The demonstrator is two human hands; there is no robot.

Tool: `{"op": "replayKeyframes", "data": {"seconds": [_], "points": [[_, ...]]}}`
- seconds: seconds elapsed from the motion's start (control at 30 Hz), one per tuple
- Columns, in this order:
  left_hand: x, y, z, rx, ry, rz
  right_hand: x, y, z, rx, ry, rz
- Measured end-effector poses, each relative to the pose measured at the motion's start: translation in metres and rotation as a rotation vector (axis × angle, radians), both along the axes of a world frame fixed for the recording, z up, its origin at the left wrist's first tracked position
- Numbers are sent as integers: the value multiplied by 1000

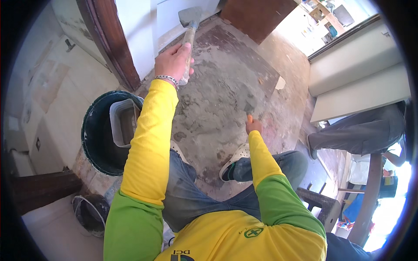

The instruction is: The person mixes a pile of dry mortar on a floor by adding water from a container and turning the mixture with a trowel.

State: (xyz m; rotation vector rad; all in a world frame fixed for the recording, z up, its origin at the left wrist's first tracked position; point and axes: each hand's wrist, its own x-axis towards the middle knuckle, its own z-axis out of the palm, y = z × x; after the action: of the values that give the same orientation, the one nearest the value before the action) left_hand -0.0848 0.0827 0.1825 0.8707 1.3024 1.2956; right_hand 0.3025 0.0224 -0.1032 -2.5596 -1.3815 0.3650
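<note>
My left hand (171, 63) grips the wooden handle of a broad scraper (192, 31), its wide grey blade held up near the white wall panel. Lower and to the right, my right hand (254, 126) is closed around the orange handle of a trowel (250, 107). That trowel's blade lies at the right part of a spread of wet grey mortar (209, 101), and mortar partly covers it. The mortar sits on a dark board (241, 49) on the floor before my feet.
A dark bucket (85, 137) with a translucent plastic tub (113, 122) in it stands left of the mortar. Behind it is a smaller black bucket (89, 213). A dark wooden door frame (111, 42) rises at upper left. Another person's leg (352, 133) is at right.
</note>
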Motion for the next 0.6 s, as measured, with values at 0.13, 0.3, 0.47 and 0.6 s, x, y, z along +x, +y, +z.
{"op": "replayKeyframes", "data": {"seconds": [0.13, 0.3, 0.47, 0.6], "points": [[-12, -1, -7, -3, -8, 48, 14, -19, -86, -217, 321, -293], [14, -4, 62, 196, -322, -68, 208, -13, -91, -23, 181, -245], [-27, -5, -5, -35, -51, 112, -56, -30, -100, -196, 675, -298], [2, 5, 17, 23, -141, 37, 3, -23, -44, 19, -44, 146]]}}
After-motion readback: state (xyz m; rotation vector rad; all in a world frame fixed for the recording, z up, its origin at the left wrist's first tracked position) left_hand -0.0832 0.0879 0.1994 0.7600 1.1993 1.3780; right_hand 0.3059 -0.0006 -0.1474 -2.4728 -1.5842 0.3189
